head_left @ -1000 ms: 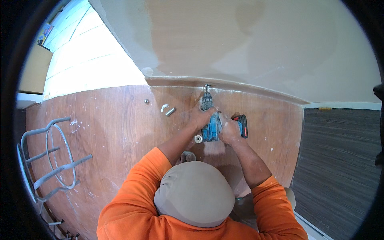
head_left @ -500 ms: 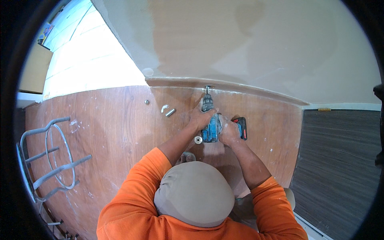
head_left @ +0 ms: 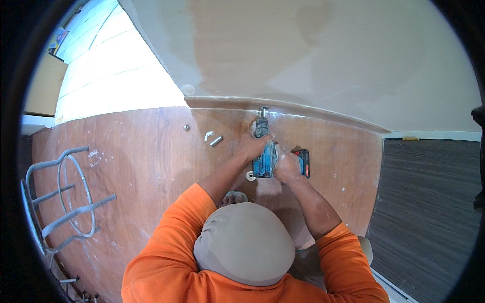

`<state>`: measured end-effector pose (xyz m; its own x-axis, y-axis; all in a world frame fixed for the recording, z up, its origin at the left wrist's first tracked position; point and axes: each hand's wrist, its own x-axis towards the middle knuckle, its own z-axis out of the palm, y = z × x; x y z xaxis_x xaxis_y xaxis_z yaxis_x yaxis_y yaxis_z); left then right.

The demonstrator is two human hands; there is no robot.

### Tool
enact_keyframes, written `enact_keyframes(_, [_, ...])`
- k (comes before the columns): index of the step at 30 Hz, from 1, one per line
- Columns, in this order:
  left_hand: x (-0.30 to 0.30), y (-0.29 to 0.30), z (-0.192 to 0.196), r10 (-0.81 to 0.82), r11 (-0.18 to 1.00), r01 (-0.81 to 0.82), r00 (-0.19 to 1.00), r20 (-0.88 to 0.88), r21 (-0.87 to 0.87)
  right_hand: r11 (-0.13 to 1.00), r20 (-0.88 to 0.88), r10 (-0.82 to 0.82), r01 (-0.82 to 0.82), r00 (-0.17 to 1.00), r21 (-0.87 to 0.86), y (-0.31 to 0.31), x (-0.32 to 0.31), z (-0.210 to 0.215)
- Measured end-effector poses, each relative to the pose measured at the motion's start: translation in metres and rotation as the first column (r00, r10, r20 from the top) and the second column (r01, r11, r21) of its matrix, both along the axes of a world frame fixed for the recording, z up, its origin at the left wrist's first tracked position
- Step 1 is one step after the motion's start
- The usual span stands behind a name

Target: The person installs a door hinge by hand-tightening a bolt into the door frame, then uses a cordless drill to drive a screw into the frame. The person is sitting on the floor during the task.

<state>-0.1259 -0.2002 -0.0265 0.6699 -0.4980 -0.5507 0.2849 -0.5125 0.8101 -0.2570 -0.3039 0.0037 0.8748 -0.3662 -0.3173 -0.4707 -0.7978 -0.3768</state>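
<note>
A blue and black cordless drill [head_left: 263,165] lies on its side, low over the floor. Its chuck end points away from me, and the metal tip [head_left: 262,111] meets the foot of the wall. My left hand [head_left: 252,144] is wrapped round the front of the drill, just behind the chuck. Closed on the handle, my right hand [head_left: 287,165] has the black and red battery [head_left: 303,162] sticking out on its right. A small pale ring [head_left: 250,175] rests on the floor beside the drill's back end. Further left lies a short metal tube [head_left: 216,141].
A small metal piece [head_left: 186,128] and a white scrap [head_left: 209,135] lie left of the drill. A grey metal tubular frame [head_left: 70,217] stands at far left. The wall [head_left: 313,55] rises ahead. A dark grained panel [head_left: 429,202] is at right.
The drill's back end has shifted slightly left and away from me, both hands moving with it. Its tip stays at the wall's foot, and my grip looks the same.
</note>
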Motion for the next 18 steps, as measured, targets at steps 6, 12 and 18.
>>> enact_keyframes(6, [0.0013,0.0026,0.0043,-0.037,0.999,0.037,0.995,-0.096,-0.009,1.0,0.01,0.006,-0.006,1.0,-0.015,0.0021,-0.0019,-0.0054])
enact_keyframes(12, [-0.0026,0.0029,0.0053,-0.007,0.997,0.004,0.999,-0.035,-0.077,0.999,0.023,0.016,-0.015,1.0,-0.029,0.0018,-0.0063,-0.0088])
enact_keyframes(18, [-0.0048,0.0036,0.0001,-0.015,0.999,0.016,0.999,0.04,-0.031,1.0,0.001,0.0,0.0,1.0,0.004,0.0015,-0.0092,-0.0106])
